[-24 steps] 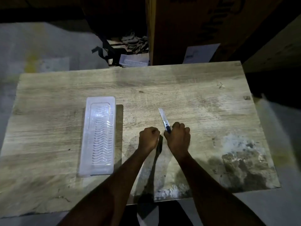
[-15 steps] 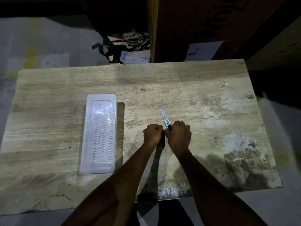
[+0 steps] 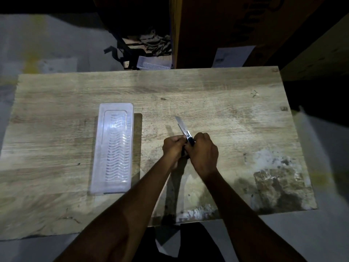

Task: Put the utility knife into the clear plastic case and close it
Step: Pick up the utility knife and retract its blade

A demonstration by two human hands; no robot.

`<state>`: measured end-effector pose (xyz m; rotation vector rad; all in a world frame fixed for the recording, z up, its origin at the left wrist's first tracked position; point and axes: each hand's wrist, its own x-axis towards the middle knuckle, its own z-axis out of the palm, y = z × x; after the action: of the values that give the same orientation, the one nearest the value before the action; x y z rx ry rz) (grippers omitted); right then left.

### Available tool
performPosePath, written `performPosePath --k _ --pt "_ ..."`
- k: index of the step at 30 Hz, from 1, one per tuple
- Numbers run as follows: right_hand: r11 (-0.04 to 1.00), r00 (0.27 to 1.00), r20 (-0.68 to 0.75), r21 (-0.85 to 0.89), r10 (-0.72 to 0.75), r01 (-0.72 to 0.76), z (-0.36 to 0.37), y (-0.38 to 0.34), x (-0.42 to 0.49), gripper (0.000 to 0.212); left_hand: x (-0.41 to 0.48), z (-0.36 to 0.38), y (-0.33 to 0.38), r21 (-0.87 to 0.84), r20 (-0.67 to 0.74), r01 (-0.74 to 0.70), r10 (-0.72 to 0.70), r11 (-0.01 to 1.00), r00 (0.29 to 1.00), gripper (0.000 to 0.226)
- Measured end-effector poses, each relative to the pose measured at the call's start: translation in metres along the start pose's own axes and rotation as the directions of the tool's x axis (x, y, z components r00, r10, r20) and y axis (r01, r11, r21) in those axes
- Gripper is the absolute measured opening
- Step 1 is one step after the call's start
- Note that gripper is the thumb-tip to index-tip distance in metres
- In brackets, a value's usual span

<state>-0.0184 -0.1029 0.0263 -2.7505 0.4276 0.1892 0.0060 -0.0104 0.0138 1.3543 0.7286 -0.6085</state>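
Observation:
The utility knife (image 3: 182,128) has a dark handle and a bare silver blade that points up and to the left. My right hand (image 3: 203,150) is wrapped around its handle, just above the table's middle. My left hand (image 3: 173,146) presses against the handle from the left, fingers curled on it. Most of the handle is hidden by both hands. The clear plastic case (image 3: 113,148) lies flat and lengthwise on the left part of the table, lid down, well apart from both hands.
The worn wooden table (image 3: 236,110) has a stained, peeling patch (image 3: 277,182) at its front right. Behind the far edge stand a large cardboard box (image 3: 236,29), a small clear tray (image 3: 154,64) and dark clutter. The room is dim.
My left hand has moved right and now touches the knife handle beside my right hand. The knife and the case have stayed about where they were.

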Motion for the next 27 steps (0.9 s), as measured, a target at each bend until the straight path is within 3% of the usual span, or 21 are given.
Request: performPosePath --k 6,13,20,27 --pt "0.977 0.997 -0.057 0.207 -0.043 0.054 -0.047 -0.019 -0.033 0.027 -0.058 -0.025 0.021 -0.103 0.091 -0.100 0.110 0.990 0.990 0.018" --pt "0.805 0.995 0.096 0.592 -0.027 -0.035 -0.106 -0.045 -0.061 0.036 -0.128 -0.050 0.054 -0.120 0.087 -0.241 0.252 0.963 0.964 0.016" --pt "0.745 0.984 0.117 0.667 -0.135 0.024 -0.149 -0.078 -0.053 0.040 -0.170 -0.060 0.086 -0.231 0.059 -0.391 0.414 0.891 0.908 0.018" --pt "0.600 0.954 0.184 0.800 -0.236 -0.005 -0.170 -0.101 -0.048 0.036 -0.185 -0.068 0.104 -0.359 0.026 -0.437 0.477 0.825 0.879 0.014"
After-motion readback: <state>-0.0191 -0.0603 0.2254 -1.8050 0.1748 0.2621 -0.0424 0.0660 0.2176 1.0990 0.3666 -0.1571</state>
